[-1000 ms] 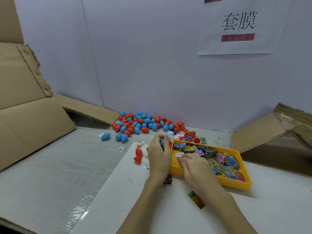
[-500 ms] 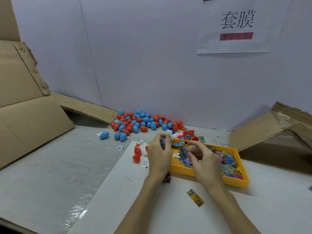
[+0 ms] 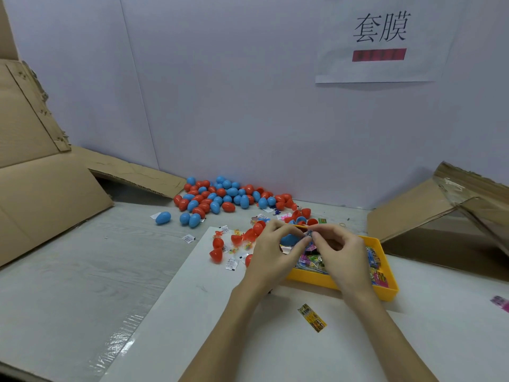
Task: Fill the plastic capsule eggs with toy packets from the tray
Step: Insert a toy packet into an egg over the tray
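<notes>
Gripping a blue capsule half [image 3: 289,239] between curled fingers, the left hand [image 3: 271,253] hovers above the near-left corner of the yellow tray [image 3: 358,288]. The right hand [image 3: 340,253] meets it from the other side, its thumb and forefinger pinching a small toy packet [image 3: 309,235] right at the capsule's edge; whether the packet is partly inside the half cannot be told. The tray sits on a white sheet [image 3: 248,326] laid over the grey worktop [image 3: 82,271] and holds a jumble of colourful toy packets [image 3: 376,267]. One yellow-and-black packet [image 3: 312,317] lies alone on the sheet, near the tray's front wall. Just left of the hands, several red capsule halves [image 3: 217,248] and small white slips [image 3: 231,263] are scattered. Farther back, against the white wall, a heap of closed blue and red capsule eggs [image 3: 220,195] rests, with one blue egg [image 3: 163,217] apart at its left. Flattened cardboard [image 3: 41,188] leans at both sides, and a paper sign [image 3: 381,37] with two printed characters hangs above.
</notes>
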A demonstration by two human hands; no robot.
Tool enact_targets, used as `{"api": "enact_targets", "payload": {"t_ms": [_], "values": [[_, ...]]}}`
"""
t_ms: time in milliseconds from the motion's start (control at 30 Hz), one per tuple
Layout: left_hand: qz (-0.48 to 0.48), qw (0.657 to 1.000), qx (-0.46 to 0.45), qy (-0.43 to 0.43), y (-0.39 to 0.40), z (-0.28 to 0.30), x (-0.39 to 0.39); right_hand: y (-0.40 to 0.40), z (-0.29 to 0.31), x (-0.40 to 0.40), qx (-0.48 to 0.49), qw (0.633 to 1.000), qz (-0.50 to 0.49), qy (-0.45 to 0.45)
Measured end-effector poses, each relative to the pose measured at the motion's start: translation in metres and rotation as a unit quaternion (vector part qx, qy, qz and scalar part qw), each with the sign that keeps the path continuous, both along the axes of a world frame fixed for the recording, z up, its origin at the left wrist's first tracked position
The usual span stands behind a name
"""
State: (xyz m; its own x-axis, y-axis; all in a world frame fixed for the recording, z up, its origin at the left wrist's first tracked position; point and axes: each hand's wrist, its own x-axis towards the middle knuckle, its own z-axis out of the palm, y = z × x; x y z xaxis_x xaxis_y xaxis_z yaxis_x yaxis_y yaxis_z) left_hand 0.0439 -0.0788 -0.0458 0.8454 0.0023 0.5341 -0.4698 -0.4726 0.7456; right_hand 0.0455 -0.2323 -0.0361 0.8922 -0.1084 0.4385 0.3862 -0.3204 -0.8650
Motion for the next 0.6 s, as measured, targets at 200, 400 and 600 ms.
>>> {"api": "enact_targets", "payload": {"t_ms": [200, 400, 600], "values": [[0.001, 0.996, -0.087, 0.006, 0.003, 0.006, 0.000, 0.007, 0.003, -0.003, 0.155, 0.980, 0.100, 0.074], [-0.037, 0.991, -0.116, 0.045, 0.003, 0.010, -0.003, 0.007, 0.002, -0.002, 0.281, 0.943, 0.107, 0.141], [-0.076, 0.990, -0.099, 0.061, 0.000, 0.009, -0.004, 0.002, 0.005, 0.001, 0.213, 0.972, 0.020, 0.097]]}}
